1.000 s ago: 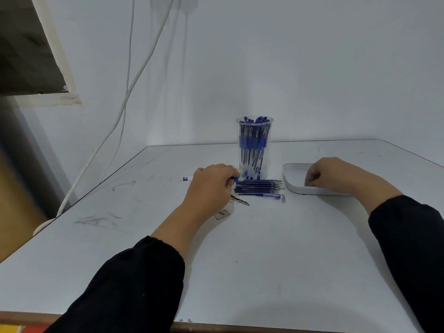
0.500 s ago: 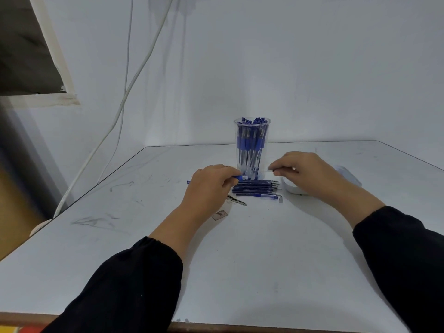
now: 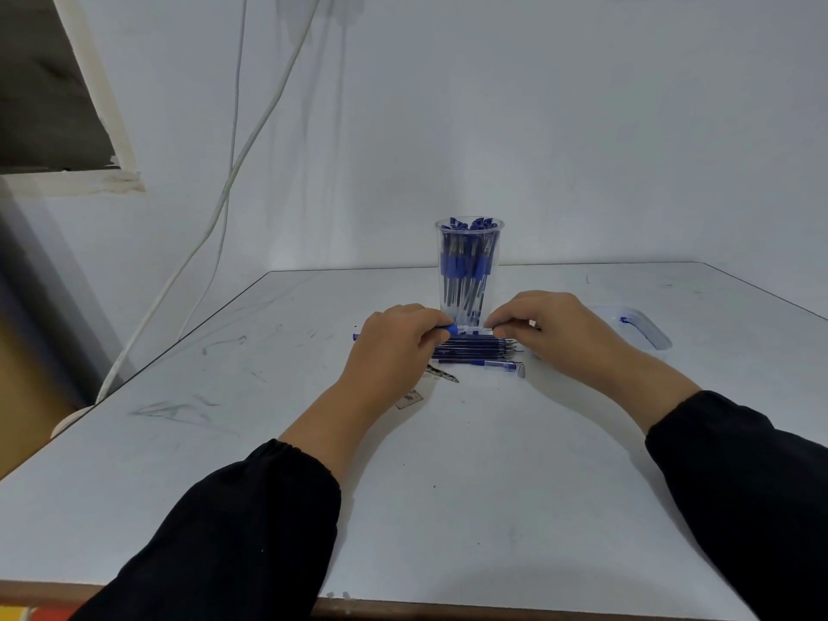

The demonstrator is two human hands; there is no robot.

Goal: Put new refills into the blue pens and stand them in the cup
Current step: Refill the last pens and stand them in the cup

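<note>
A clear plastic cup [image 3: 469, 266] stands at the table's middle, holding several blue pens upright. In front of it my left hand [image 3: 394, 342] grips a blue pen [image 3: 466, 328] lying level, its blue end sticking out to the left of the hand. My right hand [image 3: 555, 329] pinches the pen's clear tip end. Under the hands lies a row of several dark refills [image 3: 475, 347]. One more blue pen [image 3: 481, 364] lies just in front of the refills.
A white tray [image 3: 645, 329] with a small blue piece sits right of my right hand. A small dark spring-like piece [image 3: 443, 374] and a paper scrap [image 3: 410, 400] lie near my left wrist. White cables hang down the wall at left. The table's left edge runs diagonally.
My right hand has left the white tray and come left to the pen held by my left hand, taking its tip end. My left hand has stayed in place.
</note>
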